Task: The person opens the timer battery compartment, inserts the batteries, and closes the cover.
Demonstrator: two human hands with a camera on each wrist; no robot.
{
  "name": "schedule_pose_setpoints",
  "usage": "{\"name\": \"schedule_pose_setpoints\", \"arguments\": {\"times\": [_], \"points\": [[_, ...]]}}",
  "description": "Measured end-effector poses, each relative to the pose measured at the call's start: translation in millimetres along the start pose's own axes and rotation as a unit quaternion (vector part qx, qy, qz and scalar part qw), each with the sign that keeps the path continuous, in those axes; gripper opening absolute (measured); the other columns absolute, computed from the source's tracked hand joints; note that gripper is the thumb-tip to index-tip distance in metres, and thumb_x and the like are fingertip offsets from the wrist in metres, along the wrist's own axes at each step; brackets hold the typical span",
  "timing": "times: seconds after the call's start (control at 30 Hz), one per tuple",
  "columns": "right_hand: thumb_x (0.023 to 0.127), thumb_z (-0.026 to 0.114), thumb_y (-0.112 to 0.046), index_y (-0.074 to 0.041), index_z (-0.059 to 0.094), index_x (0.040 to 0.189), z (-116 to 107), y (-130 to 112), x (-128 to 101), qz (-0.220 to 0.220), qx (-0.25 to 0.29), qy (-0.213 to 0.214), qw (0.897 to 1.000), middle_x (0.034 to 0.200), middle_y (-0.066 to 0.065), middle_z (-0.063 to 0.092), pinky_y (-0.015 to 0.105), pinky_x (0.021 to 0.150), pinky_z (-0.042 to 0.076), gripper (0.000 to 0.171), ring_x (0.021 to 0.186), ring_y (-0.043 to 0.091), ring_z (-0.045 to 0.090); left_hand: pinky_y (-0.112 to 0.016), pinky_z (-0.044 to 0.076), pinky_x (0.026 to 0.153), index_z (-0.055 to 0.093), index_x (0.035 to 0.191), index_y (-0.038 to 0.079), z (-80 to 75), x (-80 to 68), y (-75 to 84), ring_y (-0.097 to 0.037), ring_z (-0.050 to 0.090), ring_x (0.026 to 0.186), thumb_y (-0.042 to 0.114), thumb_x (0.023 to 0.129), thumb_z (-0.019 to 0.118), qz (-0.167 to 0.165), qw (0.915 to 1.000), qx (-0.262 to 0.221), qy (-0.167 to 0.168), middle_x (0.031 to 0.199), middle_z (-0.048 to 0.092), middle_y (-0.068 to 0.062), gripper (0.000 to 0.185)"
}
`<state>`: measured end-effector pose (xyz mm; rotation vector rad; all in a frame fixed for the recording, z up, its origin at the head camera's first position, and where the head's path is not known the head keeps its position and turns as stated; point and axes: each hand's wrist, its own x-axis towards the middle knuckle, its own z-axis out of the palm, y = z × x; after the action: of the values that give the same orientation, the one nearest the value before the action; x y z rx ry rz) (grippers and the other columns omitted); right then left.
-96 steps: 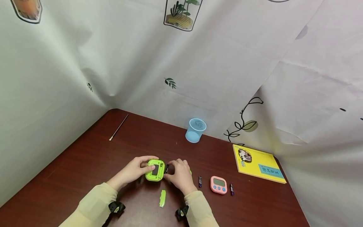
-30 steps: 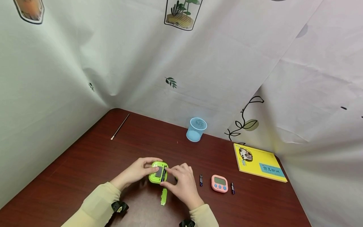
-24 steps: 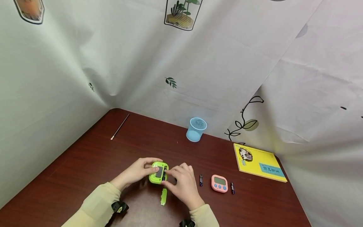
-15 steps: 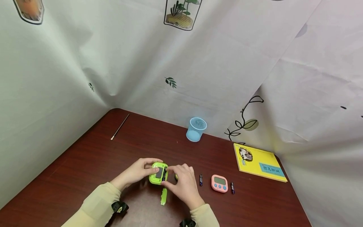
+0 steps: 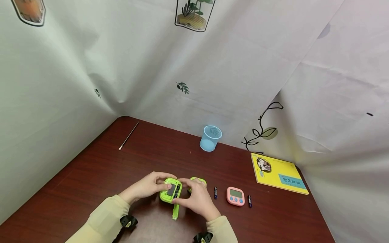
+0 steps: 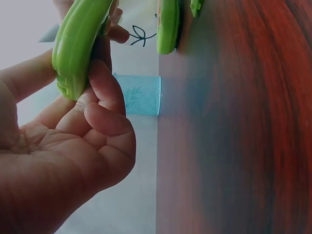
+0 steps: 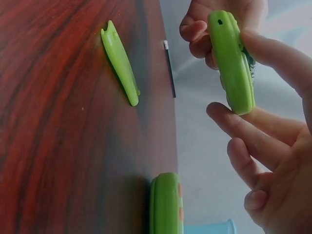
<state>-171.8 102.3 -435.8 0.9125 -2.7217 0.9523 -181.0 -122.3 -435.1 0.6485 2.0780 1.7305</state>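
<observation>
My left hand (image 5: pixel 151 186) grips a green digital timer (image 5: pixel 165 195) by its left side, thumb over the dark panel on its back. The back faces up with the battery slot uncovered, and a dark battery (image 5: pixel 177 191) lies along the slot. At the slot side, my right hand (image 5: pixel 199 199) holds the timer between thumb and fingers. In the right wrist view its thumb (image 7: pixel 261 45) is at the battery end, and a finger touches the opposite end. The timer is held above the table in both wrist views. A green battery cover (image 7: pixel 120 66) lies on the table below.
Behind my right hand lies a second green timer (image 7: pixel 165 204). To the right are a pink timer (image 5: pixel 235 196) and two loose batteries (image 5: pixel 215 193). A blue mesh cup (image 5: pixel 209 141), a yellow book (image 5: pixel 278 173) and a thin stick (image 5: pixel 129 135) lie farther back.
The battery has gone from my right fingers beside the timer into its slot. Lately the timer has tilted and come slightly nearer, and my right index finger has moved to its far edge.
</observation>
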Motion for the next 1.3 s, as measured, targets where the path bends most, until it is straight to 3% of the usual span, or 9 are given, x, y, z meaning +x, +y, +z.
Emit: {"name": "schedule_pose_setpoints", "arguments": {"times": [0.13,0.27,0.5,0.67,0.97,1.3], "points": [[0.069,0.082,-0.044,-0.021,0.063,0.115,0.4,0.2,0.1,0.020,0.039,-0.014,0.999,0.088,-0.014,0.068,0.036,0.087,0.039,0.055,0.081,0.008,0.064,-0.023,0.050,0.071,0.054,0.128,-0.006,1.3,0.2,1.0,-0.036,0.064,0.096,0.009,0.095,0.057,-0.001,1.0000,0.000,0.002,0.106,0.068,-0.019,0.036],[0.069,0.084,-0.037,-0.020,0.060,0.115,0.2,-1.5,0.1,0.057,0.109,-0.045,0.991,0.076,-0.012,0.066,0.023,0.070,0.048,0.054,0.071,0.004,0.063,-0.023,0.050,0.071,0.054,0.127,-0.007,2.9,0.0,1.3,-0.035,0.064,0.095,0.009,0.094,0.058,0.000,0.9999,-0.005,0.009,0.106,0.068,-0.020,0.037],[0.070,0.085,-0.028,-0.018,0.056,0.117,-1.7,-3.8,0.2,0.093,0.180,-0.059,0.977,0.068,-0.010,0.064,0.021,0.066,0.048,0.056,0.063,0.001,0.058,-0.023,0.050,0.072,0.054,0.126,-0.008,5.3,-0.1,0.9,-0.020,0.066,0.092,0.009,0.093,0.060,0.006,0.9996,-0.020,0.021,0.105,0.068,-0.020,0.038],[0.071,0.084,-0.022,-0.016,0.054,0.116,-2.9,-4.6,1.0,0.095,0.211,-0.052,0.971,0.067,-0.003,0.062,0.021,0.065,0.045,0.054,0.062,0.003,0.053,-0.024,0.051,0.072,0.054,0.126,-0.008,6.5,-0.7,1.1,-0.022,0.066,0.094,0.010,0.093,0.061,0.012,0.9991,-0.027,0.031,0.107,0.067,-0.021,0.039],[0.075,0.081,-0.017,-0.017,0.056,0.116,-3.0,-5.4,2.2,0.107,0.224,-0.040,0.968,0.066,-0.005,0.060,0.018,0.057,0.037,0.047,0.060,0.002,0.043,-0.024,0.052,0.073,0.053,0.127,-0.010,8.7,-0.6,-0.2,-0.035,0.065,0.098,0.008,0.093,0.059,0.024,0.9980,-0.044,0.038,0.108,0.066,-0.024,0.038],[0.081,0.076,-0.021,-0.015,0.055,0.127,4.2,-4.2,-1.2,0.105,0.229,-0.039,0.967,0.074,-0.001,0.064,0.020,0.056,0.042,0.051,0.059,0.003,0.048,-0.024,0.051,0.073,0.052,0.128,-0.009,6.3,-3.9,0.8,-0.040,0.061,0.103,0.012,0.094,0.059,0.013,0.9980,-0.027,0.055,0.113,0.064,-0.023,0.040]]}}
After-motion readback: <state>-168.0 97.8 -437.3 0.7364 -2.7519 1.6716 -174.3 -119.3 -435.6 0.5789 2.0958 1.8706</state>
